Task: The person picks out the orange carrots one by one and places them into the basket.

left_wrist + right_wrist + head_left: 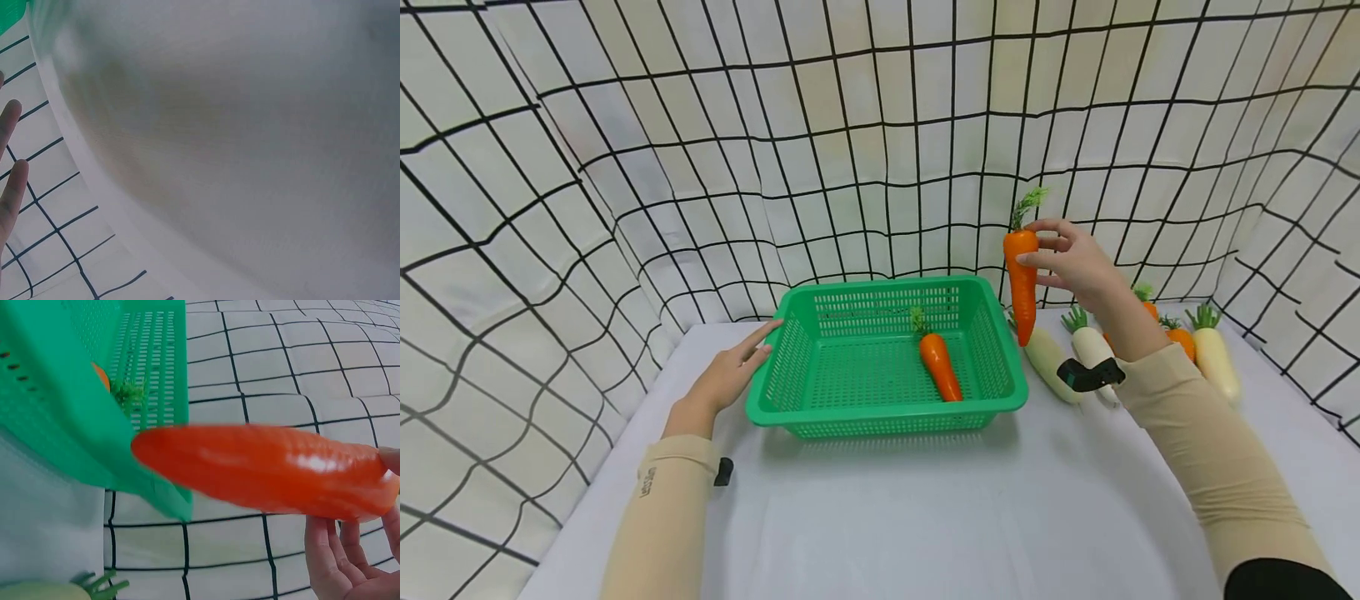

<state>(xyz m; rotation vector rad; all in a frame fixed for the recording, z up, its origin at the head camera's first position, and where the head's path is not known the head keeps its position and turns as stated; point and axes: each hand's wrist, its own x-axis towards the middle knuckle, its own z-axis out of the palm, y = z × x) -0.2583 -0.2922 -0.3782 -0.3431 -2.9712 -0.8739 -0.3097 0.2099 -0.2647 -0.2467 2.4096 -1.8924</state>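
While the left hand (724,379) touches a green basket (887,415), the right hand (1078,262) holds a carrot (1021,283)

As the head view shows, the right thumb and fingers pinch the held carrot near its leafy top, tip down, by the basket's right rim. The left fingers, fairly straight, rest against the left rim, gripping nothing. A second carrot (938,365) lies inside the basket. On the white cloth (887,517) at right, a pale green radish (1051,367) lies beside a white radish (1090,346) partly covered by a black wrist strap (1090,377); the right forearm (1195,433) hides part of some orange vegetables (1182,340), whose kind is hard to tell. Lettering on the left sleeve (658,533) seems to read "LetsSlim".

Across most of the left wrist view spreads a pale blur; fingertips (12,115) are cut off at the left edge, and just a green corner of the basket shows.

From the right wrist, the held carrot looms large, its leaves out of sight; whether its tip touches the rim cannot be told. The basket's wall hides most of the second carrot.
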